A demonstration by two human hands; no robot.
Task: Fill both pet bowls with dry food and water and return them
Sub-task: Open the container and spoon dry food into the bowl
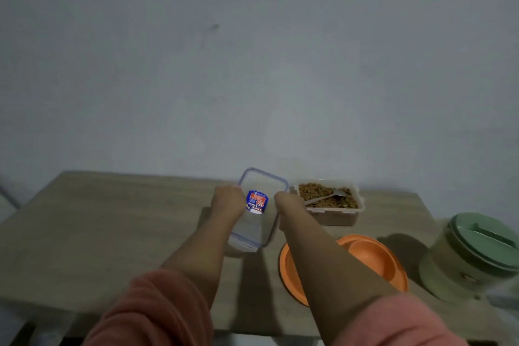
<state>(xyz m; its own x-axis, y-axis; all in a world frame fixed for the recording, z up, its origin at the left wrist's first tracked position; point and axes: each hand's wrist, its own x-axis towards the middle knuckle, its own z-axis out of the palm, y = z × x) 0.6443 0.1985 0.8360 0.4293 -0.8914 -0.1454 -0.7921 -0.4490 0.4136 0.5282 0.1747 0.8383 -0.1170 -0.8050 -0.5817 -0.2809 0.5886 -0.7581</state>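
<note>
Both hands, left point(228, 201) and right point(287, 202), gripped the lid point(259, 222); food tub point(328, 202) open. Next, likely: set lid down, scoop into orange bowl point(373, 258).

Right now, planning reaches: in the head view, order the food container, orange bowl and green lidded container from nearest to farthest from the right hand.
1. Food container, beside the right hand.
2. Orange bowl, below it.
3. Green lidded container, far right.

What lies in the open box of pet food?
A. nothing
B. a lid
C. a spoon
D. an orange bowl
C: a grey spoon lies in the dry food in the box, its bowl end to the right.
</note>
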